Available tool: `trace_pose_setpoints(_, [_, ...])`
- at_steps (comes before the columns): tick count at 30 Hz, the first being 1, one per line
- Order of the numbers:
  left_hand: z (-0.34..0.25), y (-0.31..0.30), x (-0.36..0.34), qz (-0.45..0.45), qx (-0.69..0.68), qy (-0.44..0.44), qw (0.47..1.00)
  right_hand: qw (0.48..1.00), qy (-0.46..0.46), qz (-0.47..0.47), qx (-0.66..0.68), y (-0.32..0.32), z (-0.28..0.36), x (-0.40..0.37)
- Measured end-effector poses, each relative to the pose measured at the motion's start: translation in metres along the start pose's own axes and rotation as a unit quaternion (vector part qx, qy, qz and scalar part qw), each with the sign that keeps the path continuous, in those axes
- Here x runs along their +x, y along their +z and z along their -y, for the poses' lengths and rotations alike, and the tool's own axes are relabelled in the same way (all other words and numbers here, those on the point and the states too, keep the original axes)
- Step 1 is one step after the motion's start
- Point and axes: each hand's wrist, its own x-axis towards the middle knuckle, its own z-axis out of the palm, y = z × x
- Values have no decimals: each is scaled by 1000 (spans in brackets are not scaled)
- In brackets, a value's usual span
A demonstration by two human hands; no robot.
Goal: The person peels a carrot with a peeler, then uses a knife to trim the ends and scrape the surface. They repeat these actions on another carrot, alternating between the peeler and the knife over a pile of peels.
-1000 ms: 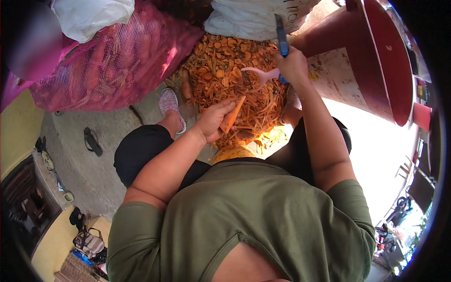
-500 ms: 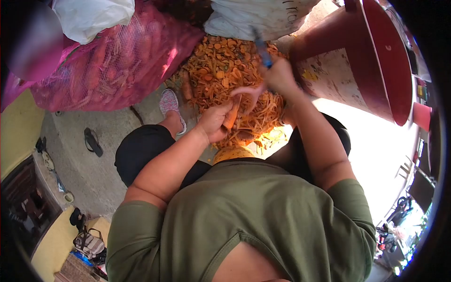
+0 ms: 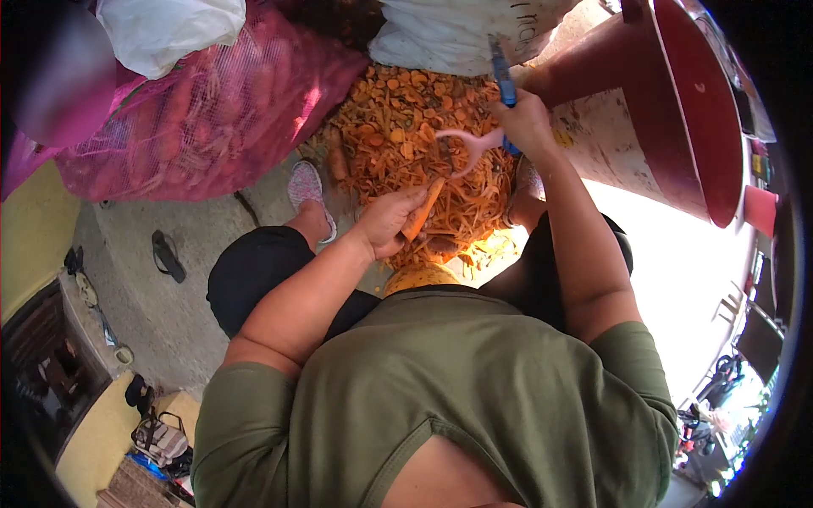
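Note:
My left hand (image 3: 391,222) is closed around a peeled orange carrot (image 3: 426,208), which points up and to the right. My right hand (image 3: 527,123) grips a pink Y-shaped peeler (image 3: 478,148) whose head faces left, close to the carrot's tip. The same hand also holds a blue cutter knife (image 3: 503,78), its blade end pointing away from me. Below both hands spreads a heap of orange peelings and round carrot slices (image 3: 398,118).
A pink mesh sack (image 3: 195,135) full of carrots stands at the far left. Behind the heap is a white sack (image 3: 457,38); a large dark-red bucket (image 3: 593,76) leans at the right. One black slipper (image 3: 168,256) lies on the concrete floor (image 3: 203,288).
My right hand has moved away and slightly right with the peeler and the cutter knife, away from the carrot. My left hand with the carrot has barely shifted.

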Motion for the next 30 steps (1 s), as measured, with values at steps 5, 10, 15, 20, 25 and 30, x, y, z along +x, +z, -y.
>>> trace_pose_setpoints(5, [4,-17,7,17,16,9,1000,994,-92,-33,-57,20,-10,-1])
trace_pose_setpoints(10, [5,-14,7,12,-29,28,999,996,-54,-24,63,4,4,-9])
trace_pose_setpoints(15, [10,-25,8,74,-71,31,994,990,-119,61,-36,35,22,-47])
trace_pose_setpoints(20, [9,-12,8,0,-72,25,997,996,-42,-82,5,-1,6,-9])
trace_pose_setpoints(25, [8,-10,11,6,-49,51,997,989,-149,24,1,35,13,-38])
trace_pose_setpoints(30, [7,-6,5,-6,-86,24,996,995,-66,-64,-30,12,6,-12])
